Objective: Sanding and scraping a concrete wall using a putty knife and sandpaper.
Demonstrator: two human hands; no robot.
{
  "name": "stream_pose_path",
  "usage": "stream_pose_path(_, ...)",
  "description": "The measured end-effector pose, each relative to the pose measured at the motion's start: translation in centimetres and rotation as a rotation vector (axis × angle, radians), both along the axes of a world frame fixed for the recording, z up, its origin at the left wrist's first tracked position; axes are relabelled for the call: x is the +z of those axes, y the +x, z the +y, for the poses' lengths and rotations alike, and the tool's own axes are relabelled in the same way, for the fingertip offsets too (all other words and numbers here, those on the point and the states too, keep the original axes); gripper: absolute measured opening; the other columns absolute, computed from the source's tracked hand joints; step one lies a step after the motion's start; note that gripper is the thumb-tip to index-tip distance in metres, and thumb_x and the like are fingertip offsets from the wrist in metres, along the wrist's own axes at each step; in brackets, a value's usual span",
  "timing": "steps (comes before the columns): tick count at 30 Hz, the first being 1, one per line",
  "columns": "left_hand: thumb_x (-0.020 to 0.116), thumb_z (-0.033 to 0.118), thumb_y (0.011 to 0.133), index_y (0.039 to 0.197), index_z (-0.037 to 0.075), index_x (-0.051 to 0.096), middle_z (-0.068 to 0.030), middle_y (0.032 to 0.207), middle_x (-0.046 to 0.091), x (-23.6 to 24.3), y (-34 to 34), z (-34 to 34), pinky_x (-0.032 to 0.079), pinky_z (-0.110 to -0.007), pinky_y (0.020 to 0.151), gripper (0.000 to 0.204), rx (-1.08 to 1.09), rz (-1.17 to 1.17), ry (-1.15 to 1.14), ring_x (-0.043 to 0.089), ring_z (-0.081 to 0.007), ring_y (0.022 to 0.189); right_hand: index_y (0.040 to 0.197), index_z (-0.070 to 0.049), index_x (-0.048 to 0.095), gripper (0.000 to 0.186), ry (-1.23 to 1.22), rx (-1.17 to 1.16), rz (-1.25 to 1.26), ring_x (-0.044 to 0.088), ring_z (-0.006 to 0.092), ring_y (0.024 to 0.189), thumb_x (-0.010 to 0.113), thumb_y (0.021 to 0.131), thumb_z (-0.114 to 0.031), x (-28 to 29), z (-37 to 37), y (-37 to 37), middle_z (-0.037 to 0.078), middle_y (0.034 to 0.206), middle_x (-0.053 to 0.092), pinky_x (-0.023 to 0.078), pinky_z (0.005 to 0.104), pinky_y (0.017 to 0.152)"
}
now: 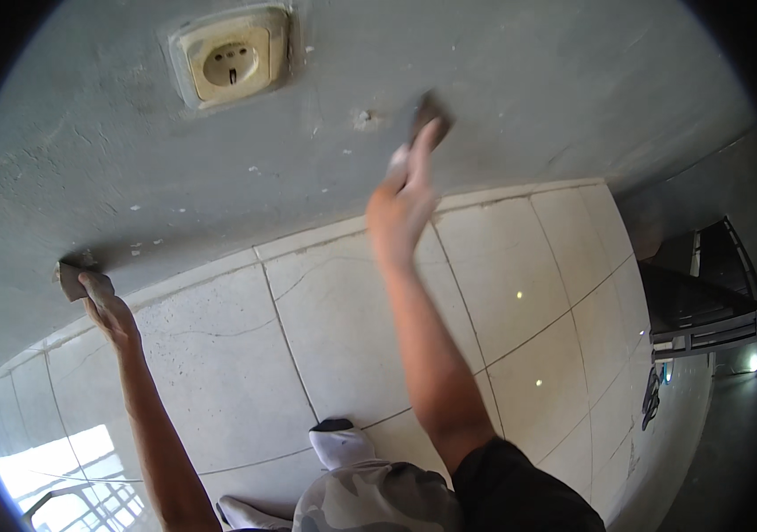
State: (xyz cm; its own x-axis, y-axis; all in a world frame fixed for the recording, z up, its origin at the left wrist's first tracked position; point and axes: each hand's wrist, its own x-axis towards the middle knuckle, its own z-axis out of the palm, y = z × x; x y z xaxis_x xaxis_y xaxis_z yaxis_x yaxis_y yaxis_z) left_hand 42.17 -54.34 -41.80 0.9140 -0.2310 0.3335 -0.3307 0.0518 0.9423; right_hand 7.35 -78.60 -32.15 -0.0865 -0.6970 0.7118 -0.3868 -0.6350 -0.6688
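Observation:
Low on the grey wall (201,168), at the left, my left hand (110,315) is closed around a putty knife (77,282). Its flat blade lies at the wall just above the tiled skirting. Farther right and higher, my right hand (400,213) grips a second putty knife (431,115), whose dark blade is against or very close to the wall. Motion blurs that hand and blade. A small pale plug or screw spot (366,117) sticks out to the left of the right blade. Small chips and pale marks dot the wall surface.
A yellowed power socket (229,64) sits in the wall at the upper left. Cream floor tiles (343,328) meet a tiled skirting (316,239) along the wall. My foot in a white sock (343,445) stands below. Dark furniture (706,293) and black slippers (651,399) are at the right.

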Motion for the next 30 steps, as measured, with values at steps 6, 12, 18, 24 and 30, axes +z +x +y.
stream_pose_path(6, 0.042, 0.061, 0.1, 0.13, -0.006, 0.047, -0.0097, 0.112, 0.05, -0.8, 0.5, 0.4, 0.034, -0.032, 0.099, 0.073, -0.023, -0.017, -0.011, 0.043, -0.0202, 0.104, 0.157, -0.007, 0.023, 0.06, 0.063, -0.086, -0.221, 0.05, 0.014, 0.059, 0.045, 0.101, -0.003, 3.7, -7.5, -2.4, 0.005, 0.082, 0.052, 0.044, 0.0275, 0.052)
stream_pose_path(12, 0.043, 0.059, 0.101, 0.124, -0.005, 0.05, -0.0065, 0.102, 0.05, 0.0, 0.7, 0.5, 0.036, -0.03, 0.093, 0.068, -0.036, 0.023, -0.019, 0.043, -0.0166, 0.097, 0.155, -0.008, 0.029, 0.062, 0.112, 0.079, 0.071, 0.063, 0.0351, 0.103, 0.049, 0.096, 0.001, 2.1, 0.6, 0.7, 0.024, 0.114, 0.062, 0.049, 0.0406, 0.088)
stream_pose_path(18, 0.046, 0.055, 0.101, 0.12, -0.002, 0.051, -0.0037, 0.1, 0.05, 0.5, -0.3, 0.2, 0.036, -0.029, 0.091, 0.06, 0.008, 0.006, -0.078, 0.043, -0.0149, 0.094, 0.147, -0.002, 0.043, 0.048, -0.029, -0.13, 0.073, 0.065, 0.033, 0.113, 0.047, 0.099, -0.006, 15.6, -5.0, -3.7, 0.026, 0.124, 0.064, 0.049, 0.036, 0.096)
stream_pose_path(24, 0.047, 0.054, 0.102, 0.092, 0.01, 0.05, 0.0015, 0.082, 0.043, 0.7, -0.8, -0.4, 0.032, -0.026, 0.073, 0.045, 0.008, -0.01, -0.096, 0.037, -0.0104, 0.079, 0.153, -0.013, 0.036, 0.061, 0.043, 0.033, 0.121, 0.067, 0.0324, 0.096, 0.051, 0.095, 0.003, 2.3, -0.3, -1.0, 0.021, 0.109, 0.066, 0.052, 0.0386, 0.084)
stream_pose_path(30, 0.046, 0.055, 0.101, 0.11, 0.004, 0.051, -0.002, 0.093, 0.047, 1.0, 0.1, 0.9, 0.035, -0.027, 0.083, 0.052, -0.048, -0.011, -0.043, 0.041, -0.0131, 0.088, 0.153, -0.027, 0.035, 0.064, 0.268, 0.138, 0.178, 0.062, 0.0313, 0.074, 0.057, 0.096, -0.005, -12.0, 6.5, 2.5, 0.014, 0.088, 0.056, 0.051, 0.0416, 0.062)
